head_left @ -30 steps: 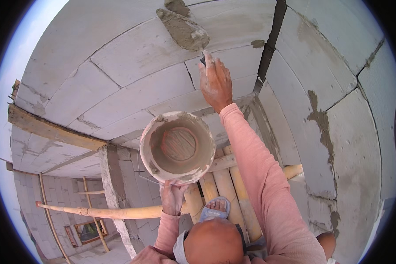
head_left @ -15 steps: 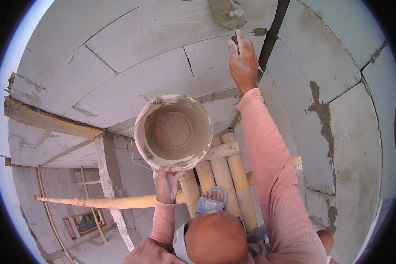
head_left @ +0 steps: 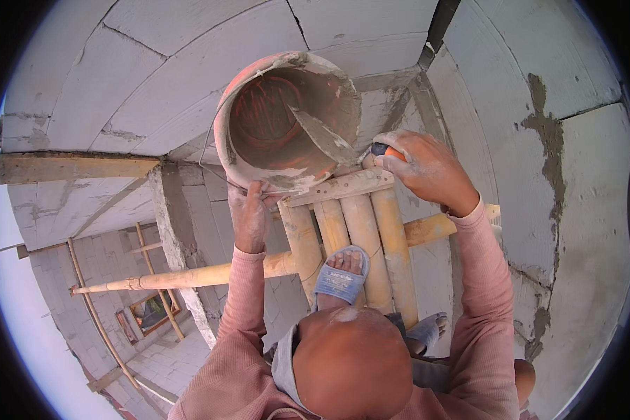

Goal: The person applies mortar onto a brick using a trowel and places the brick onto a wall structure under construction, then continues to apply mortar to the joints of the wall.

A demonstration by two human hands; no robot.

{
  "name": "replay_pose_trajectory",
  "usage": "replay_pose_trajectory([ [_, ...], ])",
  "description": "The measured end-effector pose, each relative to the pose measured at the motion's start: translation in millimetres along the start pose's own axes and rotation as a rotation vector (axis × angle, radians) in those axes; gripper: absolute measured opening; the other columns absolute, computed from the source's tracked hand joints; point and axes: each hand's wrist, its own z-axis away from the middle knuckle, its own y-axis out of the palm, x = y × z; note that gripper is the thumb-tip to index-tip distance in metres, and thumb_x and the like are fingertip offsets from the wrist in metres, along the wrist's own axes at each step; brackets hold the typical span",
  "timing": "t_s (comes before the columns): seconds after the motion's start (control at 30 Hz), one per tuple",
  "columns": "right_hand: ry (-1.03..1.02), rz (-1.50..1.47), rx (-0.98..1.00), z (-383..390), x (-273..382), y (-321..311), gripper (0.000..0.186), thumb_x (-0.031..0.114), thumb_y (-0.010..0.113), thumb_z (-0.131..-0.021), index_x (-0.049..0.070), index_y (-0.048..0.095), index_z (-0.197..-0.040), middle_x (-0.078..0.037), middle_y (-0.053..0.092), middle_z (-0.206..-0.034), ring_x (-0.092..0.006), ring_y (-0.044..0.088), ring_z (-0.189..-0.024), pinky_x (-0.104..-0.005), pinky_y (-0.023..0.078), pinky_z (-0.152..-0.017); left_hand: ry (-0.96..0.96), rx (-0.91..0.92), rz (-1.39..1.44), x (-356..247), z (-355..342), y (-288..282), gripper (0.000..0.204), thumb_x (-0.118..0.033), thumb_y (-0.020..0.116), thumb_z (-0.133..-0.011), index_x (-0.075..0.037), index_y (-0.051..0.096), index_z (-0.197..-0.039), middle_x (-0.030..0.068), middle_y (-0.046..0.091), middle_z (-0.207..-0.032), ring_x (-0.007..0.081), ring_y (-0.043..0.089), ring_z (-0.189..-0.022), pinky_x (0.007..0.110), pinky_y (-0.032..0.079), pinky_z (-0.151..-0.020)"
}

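My left hand (head_left: 251, 215) grips the near rim of a mortar-smeared bucket (head_left: 229, 136), its mouth tilted toward me. A thin wire handle hangs at the bucket's left side. My right hand (head_left: 432, 169) is closed round the orange and black handle of a trowel (head_left: 322, 138). The trowel's blade reaches over the rim into the bucket and carries grey mortar. Streaks of wet mortar coat the inside wall, and reddish scrape marks show on the bottom.
Under my sandalled feet (head_left: 341, 280) lies a scaffold of bamboo poles (head_left: 360, 224) with a wooden crosspiece (head_left: 343, 185). Pale block walls (head_left: 210, 63) rise ahead and to the right, the latter with a mortar-filled crack (head_left: 549, 140). A timber beam (head_left: 77, 168) juts out at left.
My right hand has come down from the wall with the trowel, whose blade is now inside the bucket. The bucket has shifted up in view and tilted more.
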Motion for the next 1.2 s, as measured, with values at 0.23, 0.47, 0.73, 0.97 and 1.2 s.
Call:
replay_pose_trajectory([
  [0.23, 0.035, 0.218, -0.172, -35, 45, 77, 0.018, 0.013, 0.061, -0.086, -0.002, 0.065, -0.095, -0.018, 0.065, -0.102, -0.0364, 0.069, -0.085, -0.0479, 0.056, -0.072, -0.055, 0.121, 0.014, -3, 2, 23, 0.040, -0.011, 0.054, -0.097, -0.004, 0.037, -0.132, 0.0139, 0.059, -0.113, 0.0227, 0.067, -0.095, 0.043, 0.064, -0.077],
  [0.47, -0.169, 0.412, 0.179, -28, 44, 33, 0.013, 0.009, 0.062, -0.081, 0.000, 0.069, -0.086, -0.016, 0.066, -0.088, -0.0343, 0.070, -0.079, -0.0452, 0.056, -0.067, 0.013, 0.185, -0.195, -22, -11, 3, 0.042, -0.008, 0.056, -0.091, 0.002, 0.044, -0.130, 0.0115, 0.061, -0.111, 0.0172, 0.066, -0.089, 0.032, 0.061, -0.077],
  [0.73, 0.061, 0.560, -0.075, -30, 40, 7, 0.010, 0.010, 0.061, -0.081, 0.004, 0.069, -0.078, -0.016, 0.069, -0.085, -0.0346, 0.069, -0.074, -0.0451, 0.056, -0.068, 0.119, 0.102, -0.354, -20, -4, 21, 0.042, -0.015, 0.061, -0.093, 0.004, 0.048, -0.128, 0.0094, 0.062, -0.108, 0.0140, 0.063, -0.088, 0.029, 0.057, -0.077],
  [0.97, -0.371, 0.166, -0.003, -36, -5, 58, 0.021, 0.022, 0.062, -0.091, 0.001, 0.062, -0.092, -0.013, 0.062, -0.073, -0.0284, 0.062, -0.055, -0.0401, 0.050, -0.054, 0.194, 0.149, -0.221, -20, 2, 31, 0.046, -0.020, 0.064, -0.094, 0.004, 0.048, -0.130, 0.0097, 0.062, -0.110, 0.0164, 0.064, -0.094, 0.031, 0.056, -0.082],
  [1.2, 0.564, -1.195, 0.419, -32, -4, 67, 0.031, 0.035, 0.058, -0.099, 0.006, 0.058, -0.089, -0.002, 0.054, -0.066, -0.0051, 0.043, -0.043, -0.0217, 0.033, -0.036, 0.032, 0.112, 0.007, -7, -10, 26, 0.037, -0.010, 0.057, -0.095, 0.000, 0.044, -0.129, 0.0086, 0.061, -0.107, 0.0200, 0.066, -0.093, 0.038, 0.060, -0.083],
])
